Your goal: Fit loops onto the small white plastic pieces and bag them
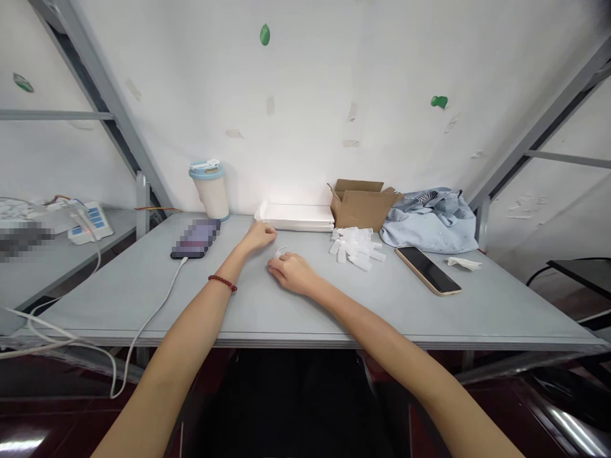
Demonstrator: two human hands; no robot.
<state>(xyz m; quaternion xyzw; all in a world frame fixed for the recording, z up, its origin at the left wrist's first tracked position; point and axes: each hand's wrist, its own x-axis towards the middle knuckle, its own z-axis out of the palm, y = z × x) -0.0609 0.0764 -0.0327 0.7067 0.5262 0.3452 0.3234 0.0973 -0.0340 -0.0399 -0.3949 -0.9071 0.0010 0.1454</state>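
Note:
My left hand [260,235] rests on the grey table at the near left end of a stack of white sheets [300,217]. Its fingers are curled together, and whatever they may hold is hidden. Closer to me, my right hand [293,271] is closed with its fingertips low over the tabletop. A small translucent white piece [280,252] shows at its fingers, partly covered by them. To the right lies a loose pile of similar translucent white pieces [358,247], small and elongated; their exact kind is unclear.
An open cardboard box [363,210] stands behind the pile, beside a bunched light-blue cloth [429,222]. A phone [428,270] and a crumpled tissue [464,263] lie at right. At left are a lidded cup [210,194] and another phone [195,239] on a white cable [162,305].

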